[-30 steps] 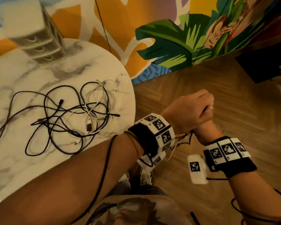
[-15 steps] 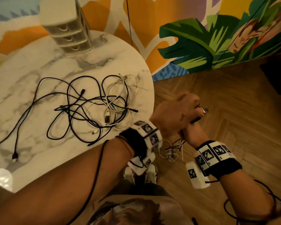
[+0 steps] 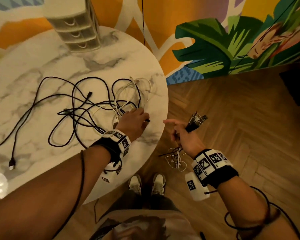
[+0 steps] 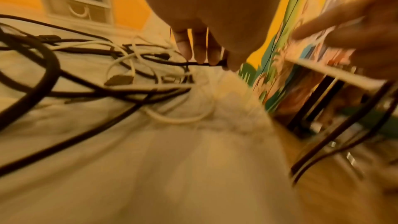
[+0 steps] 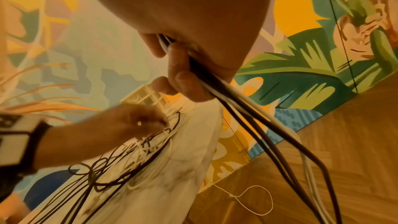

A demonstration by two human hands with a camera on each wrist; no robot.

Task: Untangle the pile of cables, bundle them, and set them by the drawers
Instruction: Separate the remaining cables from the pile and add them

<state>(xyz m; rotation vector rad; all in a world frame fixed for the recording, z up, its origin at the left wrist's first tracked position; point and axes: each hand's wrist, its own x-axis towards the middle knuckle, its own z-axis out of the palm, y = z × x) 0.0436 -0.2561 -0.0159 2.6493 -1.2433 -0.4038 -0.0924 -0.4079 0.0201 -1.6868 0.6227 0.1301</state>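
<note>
A tangle of black and white cables lies on the round marble table. My left hand rests at the pile's right edge, and its fingers pinch a thin black cable end. Off the table's edge, my right hand grips a bundle of cables, index finger stretched toward the left hand. The bundle's plugs stick up past the hand, and its loose ends dangle below. The small white drawers stand at the table's far side.
A painted mural wall runs behind the table. Wooden herringbone floor lies to the right, with a dark object at the far right. My shoes stand near the table edge. One black cable's plug lies at the table's left.
My left hand has left the right hand, moved left onto the table and pinched a black cable end. The right hand still grips the bundle, with its index finger now stretched out.
</note>
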